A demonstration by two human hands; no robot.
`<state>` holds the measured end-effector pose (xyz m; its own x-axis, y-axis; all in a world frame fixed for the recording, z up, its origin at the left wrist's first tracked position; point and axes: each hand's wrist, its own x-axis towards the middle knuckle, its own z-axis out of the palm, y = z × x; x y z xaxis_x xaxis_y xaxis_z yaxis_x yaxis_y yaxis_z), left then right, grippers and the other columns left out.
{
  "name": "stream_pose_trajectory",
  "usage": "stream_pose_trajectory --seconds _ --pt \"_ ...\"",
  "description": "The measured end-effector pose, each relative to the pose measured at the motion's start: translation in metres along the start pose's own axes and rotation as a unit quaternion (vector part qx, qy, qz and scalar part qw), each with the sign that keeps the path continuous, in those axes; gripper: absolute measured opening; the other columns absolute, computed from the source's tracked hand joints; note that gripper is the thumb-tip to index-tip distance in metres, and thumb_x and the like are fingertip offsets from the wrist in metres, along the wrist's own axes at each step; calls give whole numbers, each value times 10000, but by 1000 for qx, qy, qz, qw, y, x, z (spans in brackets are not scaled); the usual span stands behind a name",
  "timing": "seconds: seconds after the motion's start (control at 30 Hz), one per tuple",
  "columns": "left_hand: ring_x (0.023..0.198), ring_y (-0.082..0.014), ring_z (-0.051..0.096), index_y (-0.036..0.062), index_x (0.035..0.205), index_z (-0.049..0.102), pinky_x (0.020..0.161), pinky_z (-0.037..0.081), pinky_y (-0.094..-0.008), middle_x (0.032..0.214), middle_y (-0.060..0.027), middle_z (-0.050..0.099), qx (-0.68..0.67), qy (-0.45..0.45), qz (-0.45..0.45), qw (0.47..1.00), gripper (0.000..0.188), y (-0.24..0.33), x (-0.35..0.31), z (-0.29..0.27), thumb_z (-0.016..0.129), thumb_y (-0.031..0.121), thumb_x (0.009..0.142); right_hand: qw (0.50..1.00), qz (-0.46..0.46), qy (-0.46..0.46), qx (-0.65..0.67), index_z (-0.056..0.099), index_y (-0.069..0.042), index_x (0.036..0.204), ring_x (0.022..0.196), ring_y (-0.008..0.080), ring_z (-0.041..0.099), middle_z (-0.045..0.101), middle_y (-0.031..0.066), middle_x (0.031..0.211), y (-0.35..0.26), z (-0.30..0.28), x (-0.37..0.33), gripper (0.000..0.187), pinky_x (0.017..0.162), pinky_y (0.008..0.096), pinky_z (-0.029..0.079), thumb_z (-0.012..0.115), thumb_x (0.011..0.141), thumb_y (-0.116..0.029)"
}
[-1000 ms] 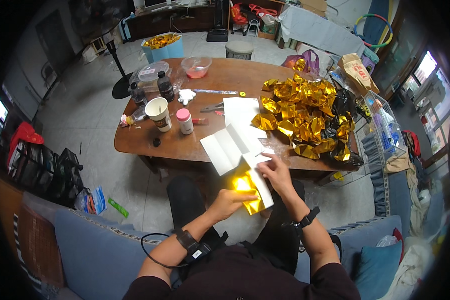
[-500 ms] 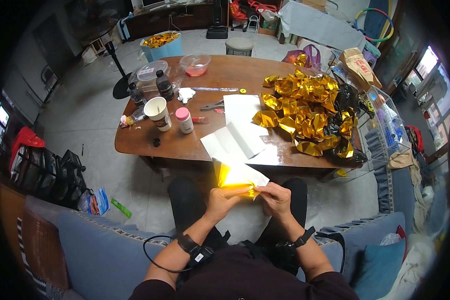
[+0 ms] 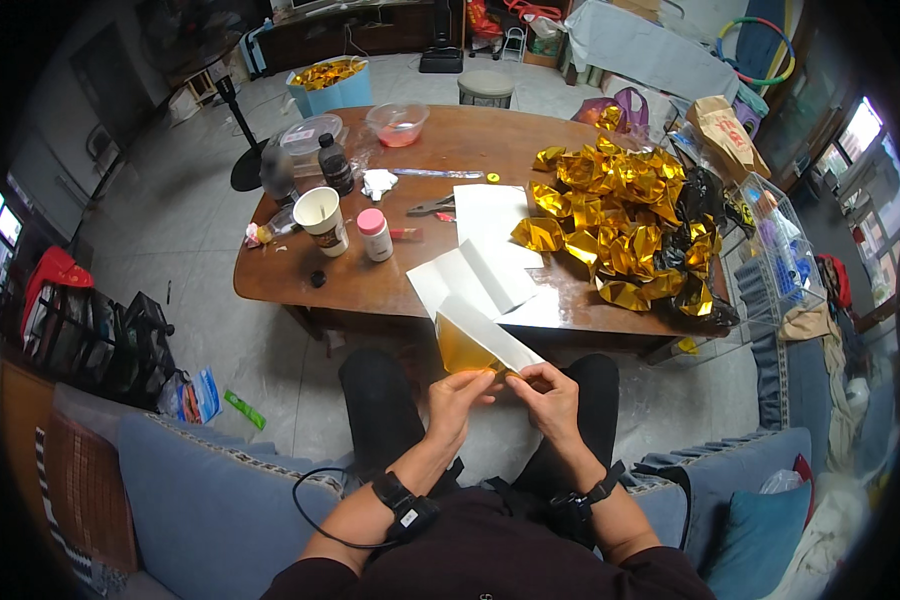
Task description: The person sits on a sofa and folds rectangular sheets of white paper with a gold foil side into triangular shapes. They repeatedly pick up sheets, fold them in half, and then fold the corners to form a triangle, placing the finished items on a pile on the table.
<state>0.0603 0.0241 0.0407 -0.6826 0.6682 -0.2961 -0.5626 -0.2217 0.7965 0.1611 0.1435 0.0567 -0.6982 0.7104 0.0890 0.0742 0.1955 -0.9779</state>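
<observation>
Between my two hands, above my lap and just off the table's front edge, is a sheet of gold foil paper [image 3: 467,347] with a white back, partly folded. My left hand [image 3: 457,398] pinches its lower edge between thumb and fingers. My right hand [image 3: 550,398] pinches the same edge a little further right, its fingertips close to the left hand's. Behind the sheet, white paper sheets [image 3: 455,283] lie overlapping on the table, one creased. To their right is a heap of folded gold foil pieces [image 3: 610,190], partly on black plastic.
On the wooden table [image 3: 370,292] stand a paper cup [image 3: 321,222], a white bottle with a pink cap [image 3: 375,236], dark bottles [image 3: 336,165] and a clear bowl [image 3: 398,126]. Pliers [image 3: 431,206] lie mid-table. A blue bin [image 3: 332,97] holding gold foil is beyond; a wire rack [image 3: 785,245] is at right.
The foil sheet has tilted, showing more of its white back and less glare. My left fingers have shifted slightly right along its lower edge. The view has moved a little.
</observation>
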Motion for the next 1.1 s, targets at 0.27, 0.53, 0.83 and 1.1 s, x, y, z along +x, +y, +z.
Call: stream_pose_trajectory --seconds 0.27,0.53,0.83,1.1 --pt "779 -158 665 32 1219 551 614 539 -212 1018 -93 652 -55 55 -7 997 393 -4 7 0 654 22 840 990 53 -17 133 401 -22 1322 755 114 629 618 42 805 -5 4 -3 511 625 198 458 617 859 -56" --pt "803 -146 666 82 1380 409 612 524 -182 1119 -107 620 18 47 93 994 606 -2 6 7 652 -11 832 936 214 34 279 466 -21 1283 689 122 614 623 39 819 -26 20 -3 435 551 177 435 618 883 -103" --pt "771 -152 675 10 1182 600 660 519 -224 946 -129 685 138 12 118 983 326 4 -6 -32 630 25 858 936 185 45 296 633 -15 977 557 53 468 595 -3 747 0 -13 21 159 519 181 372 669 844 -95" --pt "739 -105 627 -20 1162 568 614 512 -190 971 -72 641 -3 -216 -103 971 359 56 17 -50 618 216 897 928 217 -194 233 639 -5 1010 627 63 472 598 -6 812 -18 -48 31 211 564 198 379 672 820 -92"
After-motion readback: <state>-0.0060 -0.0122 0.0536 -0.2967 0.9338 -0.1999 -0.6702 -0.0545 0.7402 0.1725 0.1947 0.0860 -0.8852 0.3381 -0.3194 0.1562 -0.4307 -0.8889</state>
